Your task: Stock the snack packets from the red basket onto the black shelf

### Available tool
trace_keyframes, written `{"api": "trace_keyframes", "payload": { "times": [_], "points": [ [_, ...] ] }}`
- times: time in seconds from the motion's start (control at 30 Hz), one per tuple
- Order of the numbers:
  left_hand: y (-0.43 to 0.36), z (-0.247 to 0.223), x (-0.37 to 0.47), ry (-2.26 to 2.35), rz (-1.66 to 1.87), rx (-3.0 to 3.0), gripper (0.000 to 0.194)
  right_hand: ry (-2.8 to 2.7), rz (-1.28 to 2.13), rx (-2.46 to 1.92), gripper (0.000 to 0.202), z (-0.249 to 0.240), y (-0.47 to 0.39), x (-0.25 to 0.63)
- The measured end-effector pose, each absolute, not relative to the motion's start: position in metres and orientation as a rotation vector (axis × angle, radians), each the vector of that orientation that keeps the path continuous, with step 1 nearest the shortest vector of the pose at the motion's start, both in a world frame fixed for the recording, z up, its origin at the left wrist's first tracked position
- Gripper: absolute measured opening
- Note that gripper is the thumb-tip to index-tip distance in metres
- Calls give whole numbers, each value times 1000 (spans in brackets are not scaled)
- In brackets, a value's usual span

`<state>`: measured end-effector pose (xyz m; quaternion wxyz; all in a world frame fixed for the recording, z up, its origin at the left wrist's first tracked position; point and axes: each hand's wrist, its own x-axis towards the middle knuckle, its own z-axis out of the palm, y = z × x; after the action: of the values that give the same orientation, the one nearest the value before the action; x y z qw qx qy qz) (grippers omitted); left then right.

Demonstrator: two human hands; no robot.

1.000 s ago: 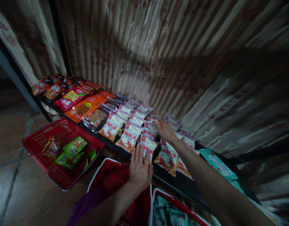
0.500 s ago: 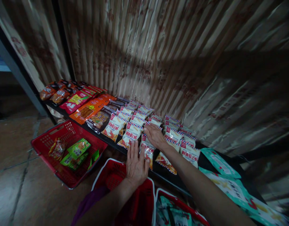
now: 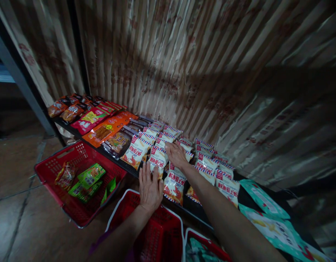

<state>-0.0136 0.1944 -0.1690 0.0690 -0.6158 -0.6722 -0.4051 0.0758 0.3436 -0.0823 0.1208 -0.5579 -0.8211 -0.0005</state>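
Observation:
Rows of white snack bags (image 3: 175, 185) with red print and striped edges lie on a dark shelf (image 3: 195, 211). My left hand (image 3: 151, 189) is at the shelf's front edge, fingers spread, its fingertips touching the lower end of one white bag (image 3: 157, 158). Farther back, my right hand (image 3: 175, 154) rests on the bags of the middle rows, its fingers stretched forward and holding nothing. An open red basket (image 3: 150, 233) with a white rim stands below my left hand; no goods show in its visible part.
Left along the shelf lie dark noodle-print bags (image 3: 117, 142), orange bags (image 3: 102, 129), red bags (image 3: 93, 116) and brown bags (image 3: 72, 112). Teal bags (image 3: 274, 225) lie at the right. A red basket (image 3: 51, 160) holds several small packets; another (image 3: 208, 242) holds teal packs. Corrugated sheeting (image 3: 184, 72) stands behind.
My left hand has moved slightly left and stays at the front of the bags. My right hand has shifted slightly left over the rows. The camera view has shifted a little.

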Motion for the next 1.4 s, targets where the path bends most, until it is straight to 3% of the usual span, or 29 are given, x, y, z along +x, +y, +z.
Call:
{"api": "trace_keyframes", "payload": {
  "times": [0.63, 1.4],
  "points": [
    [202, -177, -25, -2011, -1147, -1918, 55, -2396, -89, -1531, 42, -92, 351, 79],
    [191, -183, -15, -1895, -1300, -1956, 58, -2175, -124, -1487, 44, -91, 333, 88]
  ]
}}
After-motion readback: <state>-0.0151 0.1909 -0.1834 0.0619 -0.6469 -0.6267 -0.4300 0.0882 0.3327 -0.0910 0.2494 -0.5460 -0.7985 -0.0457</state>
